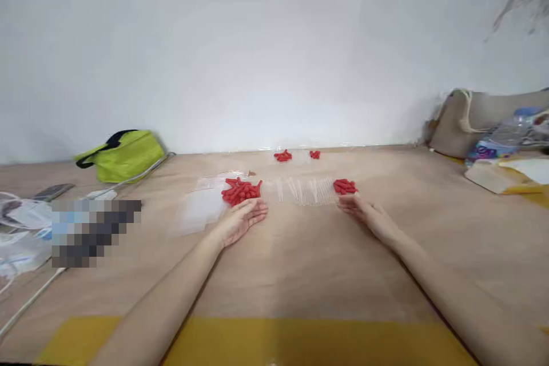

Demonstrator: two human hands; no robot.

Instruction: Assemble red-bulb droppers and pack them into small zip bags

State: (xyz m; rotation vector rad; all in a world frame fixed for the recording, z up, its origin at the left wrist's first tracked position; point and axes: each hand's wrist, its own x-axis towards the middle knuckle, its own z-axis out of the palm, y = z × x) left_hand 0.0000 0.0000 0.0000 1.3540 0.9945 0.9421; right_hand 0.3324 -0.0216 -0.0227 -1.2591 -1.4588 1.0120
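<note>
My left hand rests edge-down on the brown paper, fingers stretched out and holding nothing. Just beyond it lies a heap of small red pieces, some with a narrow stem. My right hand is also open, its straight fingers close to a smaller pile of red pieces. Between the two piles, a row of thin clear sticks or tubes lies flat. To the left of the larger heap are translucent plastic sheets or bags. What the red pieces are is too small to tell.
Two little red clusters lie by the wall. A yellow-green pouch, a phone and white cables are at left. A plastic bottle, a beige bag and cardboard stand at right. Yellow tape edges the front.
</note>
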